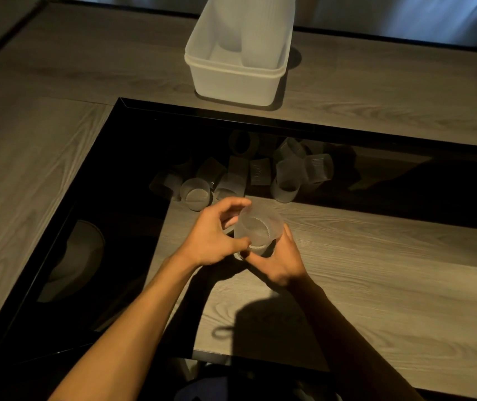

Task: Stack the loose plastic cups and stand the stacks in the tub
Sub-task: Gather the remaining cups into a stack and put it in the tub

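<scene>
A short stack of translucent ribbed plastic cups [259, 230] is held upright over the wooden table, mouth toward me. My right hand [282, 260] grips it from below and the right. My left hand [214, 235] curls around its left side, thumb at the lower rim and fingers over the top. Several loose cups [286, 175] lie tipped in a heap on the dark glass beyond my hands. The white plastic tub [233, 82] stands further back with tall cup stacks [256, 30] upright inside it.
A black-framed dark glass panel [133, 157] surrounds the wooden surface and reflects light at the left. A dark cord loop's shadow lies near the front edge. Wooden tabletop [376, 256] stretches to the right of my hands.
</scene>
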`<state>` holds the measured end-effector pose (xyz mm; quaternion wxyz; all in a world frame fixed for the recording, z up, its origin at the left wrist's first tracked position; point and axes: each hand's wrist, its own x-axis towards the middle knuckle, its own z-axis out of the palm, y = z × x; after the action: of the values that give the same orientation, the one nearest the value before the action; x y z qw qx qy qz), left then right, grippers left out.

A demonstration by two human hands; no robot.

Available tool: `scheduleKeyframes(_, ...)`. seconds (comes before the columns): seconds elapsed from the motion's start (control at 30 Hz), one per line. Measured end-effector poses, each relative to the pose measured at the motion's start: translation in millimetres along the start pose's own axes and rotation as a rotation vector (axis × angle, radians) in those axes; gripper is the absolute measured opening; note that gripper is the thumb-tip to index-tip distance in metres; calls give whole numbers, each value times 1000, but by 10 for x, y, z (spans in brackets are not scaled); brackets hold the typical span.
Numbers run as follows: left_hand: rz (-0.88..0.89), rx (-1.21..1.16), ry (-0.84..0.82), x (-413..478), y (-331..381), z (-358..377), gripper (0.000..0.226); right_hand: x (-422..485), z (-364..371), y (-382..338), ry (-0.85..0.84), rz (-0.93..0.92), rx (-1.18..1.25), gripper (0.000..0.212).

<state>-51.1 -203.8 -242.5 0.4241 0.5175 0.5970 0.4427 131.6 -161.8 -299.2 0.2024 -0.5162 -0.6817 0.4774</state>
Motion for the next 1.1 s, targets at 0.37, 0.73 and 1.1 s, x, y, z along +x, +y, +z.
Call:
scheduleKeyframes(0.37, 11, 197, -22, 7, -130, 3, 77, 25, 3, 25, 2, -34, -29, 91)
scheduleKeyframes(0.73, -69, 218, -78, -30, -256, 46, 89, 62, 0, 99, -1, -133, -30, 88)
scheduleKeyframes(1.1, -400, 450, 645, 382, -742, -467, 92, 84, 123, 123, 137, -388, -221, 81)
